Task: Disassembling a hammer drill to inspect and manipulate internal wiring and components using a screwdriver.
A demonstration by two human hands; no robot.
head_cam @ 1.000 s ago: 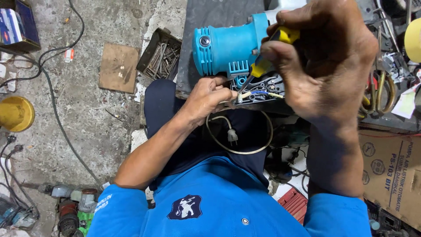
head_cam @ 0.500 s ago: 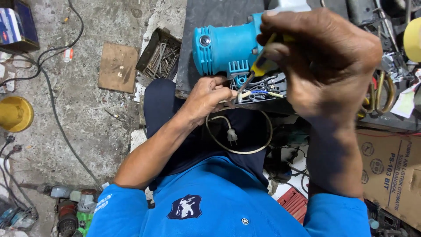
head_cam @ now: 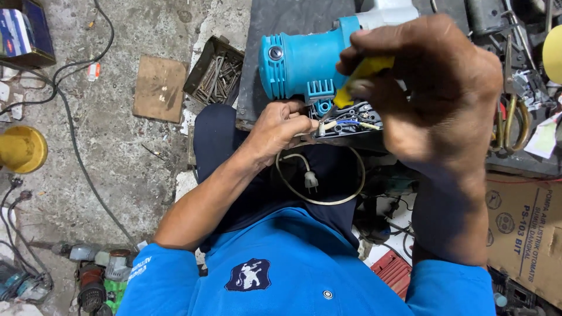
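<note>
Rising slightly, right hand (head_cam: pixel 433 99) clamps the yellow screwdriver (head_cam: pixel 358 75) at upper right; left hand (head_cam: pixel 281 129) pinches wires (head_cam: pixel 351 124) beneath the blue drill (head_cam: pixel 304 61).

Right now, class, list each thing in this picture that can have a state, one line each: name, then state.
Blue power tool: on its side, wiring compartment open.
Yellow-handled screwdriver: gripped by right hand, tip in the wiring.
Left hand: steadying the open handle.
Power plug: unplugged, hanging loose.
Nail box: open.
</note>
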